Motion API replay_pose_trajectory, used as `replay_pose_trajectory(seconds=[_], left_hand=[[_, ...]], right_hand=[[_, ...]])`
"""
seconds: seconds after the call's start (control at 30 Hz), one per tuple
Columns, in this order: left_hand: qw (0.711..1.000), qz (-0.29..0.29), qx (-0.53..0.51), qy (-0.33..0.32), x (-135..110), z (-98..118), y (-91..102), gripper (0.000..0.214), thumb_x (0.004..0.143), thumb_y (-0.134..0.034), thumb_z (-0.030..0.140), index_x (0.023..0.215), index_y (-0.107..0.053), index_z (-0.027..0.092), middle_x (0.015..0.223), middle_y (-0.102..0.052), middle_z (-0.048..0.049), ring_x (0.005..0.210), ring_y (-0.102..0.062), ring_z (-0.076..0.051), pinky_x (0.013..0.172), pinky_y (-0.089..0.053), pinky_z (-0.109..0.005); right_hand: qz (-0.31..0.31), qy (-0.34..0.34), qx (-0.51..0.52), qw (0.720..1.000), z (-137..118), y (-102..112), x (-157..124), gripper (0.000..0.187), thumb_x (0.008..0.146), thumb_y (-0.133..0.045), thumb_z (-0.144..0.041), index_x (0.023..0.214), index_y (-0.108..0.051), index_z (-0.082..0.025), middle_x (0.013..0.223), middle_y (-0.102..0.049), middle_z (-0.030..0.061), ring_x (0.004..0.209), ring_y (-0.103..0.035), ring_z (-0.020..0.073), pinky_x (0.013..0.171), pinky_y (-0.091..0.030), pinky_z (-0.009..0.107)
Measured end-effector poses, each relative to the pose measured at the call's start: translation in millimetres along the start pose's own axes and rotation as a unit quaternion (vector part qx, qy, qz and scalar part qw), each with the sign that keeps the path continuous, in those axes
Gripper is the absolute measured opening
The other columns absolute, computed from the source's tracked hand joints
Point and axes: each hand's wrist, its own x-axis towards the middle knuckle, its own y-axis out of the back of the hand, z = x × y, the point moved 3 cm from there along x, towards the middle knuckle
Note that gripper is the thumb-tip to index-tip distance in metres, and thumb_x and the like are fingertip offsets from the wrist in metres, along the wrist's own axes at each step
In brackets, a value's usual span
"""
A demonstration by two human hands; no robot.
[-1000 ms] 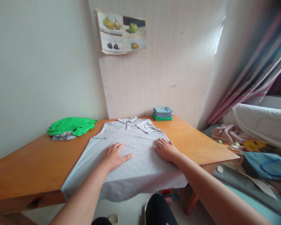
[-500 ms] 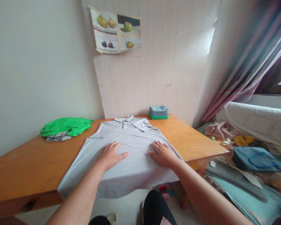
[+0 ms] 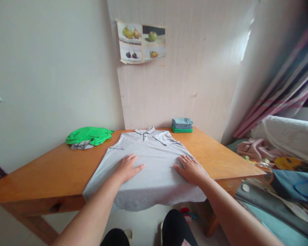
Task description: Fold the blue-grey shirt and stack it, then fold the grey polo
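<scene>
A light grey polo shirt lies spread front side up on the wooden table, its collar towards the wall and its lower hem hanging over the front edge. Its sleeves lie out to either side near the collar. My left hand rests flat on the left of the shirt's body, thumb pointing inward. On the right of the body lies my right hand, palm down with the fingers stretched out. Neither hand grips the cloth.
A crumpled green garment lies on striped cloth at the table's back left. A folded stack of grey and green clothes stands at the back right. The wooden table meets the wall behind. Right of it, a bed holds bags and blankets.
The view has turned slightly left, so everything sits further right. My hands rest a little further apart on the shirt, which keeps its shape.
</scene>
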Motion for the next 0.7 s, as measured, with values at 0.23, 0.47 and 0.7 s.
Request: replay_pose_trajectory(seconds=[0.23, 0.47, 0.7], left_hand=[[0.999, -0.006, 0.02, 0.033, -41, -41, 22.7, 0.077, 0.091, -0.042, 0.069, 0.144, -0.055, 0.014, 0.156, -0.046, -0.0173, 0.147, -0.04, -0.031, 0.12, -0.029, -0.043], [0.995, 0.03, 0.06, 0.079, -88, -96, 45.0, 0.064, 0.094, -0.041, 0.063, 0.14, -0.058, 0.021, 0.153, -0.051, -0.0127, 0.146, -0.041, -0.03, 0.12, -0.028, -0.048], [0.971, 0.188, 0.025, 0.146, -128, -108, 62.9, 0.046, 0.098, -0.038, 0.045, 0.125, -0.067, 0.021, 0.135, -0.066, -0.0122, 0.132, -0.056, -0.029, 0.117, -0.032, -0.051]], right_hand=[[0.016, 0.017, -0.022, 0.999, 7, -8, 3, 0.075, 0.099, -0.029, -0.066, 0.151, -0.046, -0.014, 0.159, -0.041, 0.0151, 0.151, -0.029, 0.0303, 0.122, -0.022, 0.047], [0.035, 0.03, -0.044, 0.998, 14, -17, 6, 0.077, 0.098, -0.028, -0.066, 0.149, -0.048, -0.012, 0.158, -0.043, 0.0152, 0.15, -0.032, 0.0311, 0.122, -0.025, 0.049], [0.038, 0.047, -0.038, 0.997, 22, -20, 10, 0.075, 0.098, -0.028, -0.064, 0.147, -0.05, -0.011, 0.156, -0.045, 0.0165, 0.149, -0.034, 0.0326, 0.119, -0.03, 0.051]])
